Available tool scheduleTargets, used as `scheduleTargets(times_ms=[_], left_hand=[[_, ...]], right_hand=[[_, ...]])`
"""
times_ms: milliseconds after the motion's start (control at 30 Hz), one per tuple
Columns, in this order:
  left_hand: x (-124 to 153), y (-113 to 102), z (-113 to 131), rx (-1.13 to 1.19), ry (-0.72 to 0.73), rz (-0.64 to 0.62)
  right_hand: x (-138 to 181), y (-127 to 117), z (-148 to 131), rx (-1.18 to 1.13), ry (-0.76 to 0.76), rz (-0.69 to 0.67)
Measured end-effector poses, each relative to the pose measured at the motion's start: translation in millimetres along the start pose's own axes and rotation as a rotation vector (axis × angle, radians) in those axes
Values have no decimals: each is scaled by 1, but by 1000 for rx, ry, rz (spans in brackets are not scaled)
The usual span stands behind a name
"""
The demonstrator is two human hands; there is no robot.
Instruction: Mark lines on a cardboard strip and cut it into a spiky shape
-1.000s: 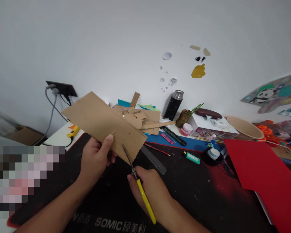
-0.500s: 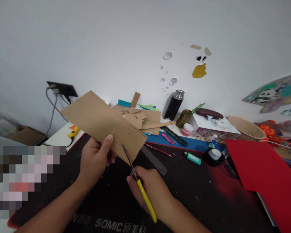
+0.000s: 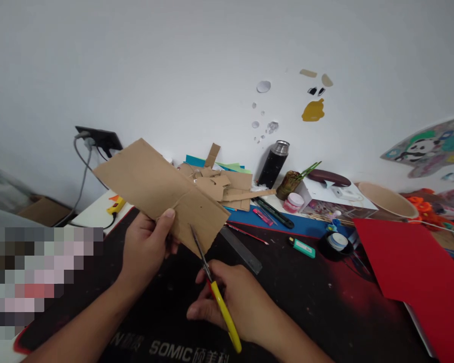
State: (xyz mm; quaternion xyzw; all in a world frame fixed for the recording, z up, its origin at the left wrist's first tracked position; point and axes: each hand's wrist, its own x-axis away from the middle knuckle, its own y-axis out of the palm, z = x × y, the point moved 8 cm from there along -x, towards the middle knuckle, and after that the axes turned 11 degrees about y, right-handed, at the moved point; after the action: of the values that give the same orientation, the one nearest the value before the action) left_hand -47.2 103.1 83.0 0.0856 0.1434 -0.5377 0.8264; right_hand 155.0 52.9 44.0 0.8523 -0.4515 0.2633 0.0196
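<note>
A flat piece of brown cardboard [image 3: 147, 174] is held up in the air, tilted, above the dark desk mat. My left hand [image 3: 149, 244] pinches its lower edge, thumb on top and fingers underneath. In my right hand [image 3: 230, 297] is a pair of scissors [image 3: 223, 315] with yellow handles. One blade lies over the near right part of the cardboard, while the other blade is hidden beneath it. The right thumb and fingers are around the handles, partly spread.
Cardboard scraps [image 3: 212, 184] lie by the wall beside a black thermos [image 3: 274, 164]. A clear ruler [image 3: 242, 250], a red pencil [image 3: 249, 234], a green lighter [image 3: 302, 247] and a black cup [image 3: 333, 247] are on the mat [image 3: 287, 292]. Red sheets [image 3: 412, 267] lie at right.
My right thumb has moved down and away from the fingers, and the scissor handles have shifted slightly left. The cardboard and my left hand stay nearly where they were.
</note>
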Motion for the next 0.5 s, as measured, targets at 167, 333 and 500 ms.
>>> scheduleTargets(times_ms=[167, 333, 500], left_hand=[[0, 0, -1, 1, -6, 6], [0, 3, -3, 63, -31, -13], [-1, 3, 11, -43, 48, -22]], right_hand=[[0, -1, -1, 62, -50, 82], [-2, 3, 5, 30, -41, 86], [-3, 0, 5, 23, -72, 86]])
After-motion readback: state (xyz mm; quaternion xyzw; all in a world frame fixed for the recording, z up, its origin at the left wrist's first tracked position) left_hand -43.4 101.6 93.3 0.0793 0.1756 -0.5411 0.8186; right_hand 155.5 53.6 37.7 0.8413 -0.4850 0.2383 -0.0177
